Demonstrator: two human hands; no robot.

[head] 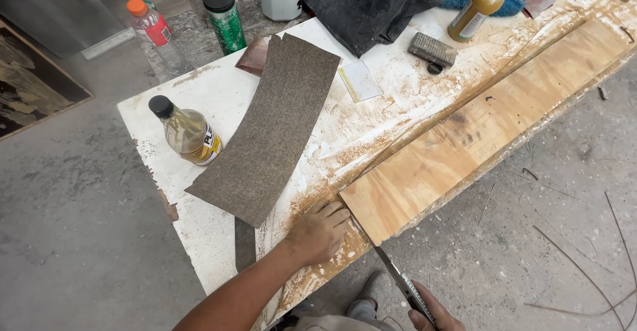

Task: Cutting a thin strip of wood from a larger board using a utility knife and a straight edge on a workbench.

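My left hand (320, 230) rests flat on the white table's (199, 99) near edge, fingertips touching the near end of a long wooden plank (464, 138). My right hand (430, 312), at the bottom edge of the view, grips the handle of a long metal blade (388, 264) whose tip reaches the plank's near corner. Orange sawdust covers the table beside the plank. A long strip of coarse brown sandpaper (272, 125) lies just left of my left hand.
A glass bottle of yellowish liquid (187, 132) lies on the table's left. A plastic bottle with orange cap (154, 31) and a green bottle (224, 14) stand behind. A dark cloth (371, 2), wire brush (432, 49) and amber bottle (476, 9) sit farther back. Concrete floor surrounds.
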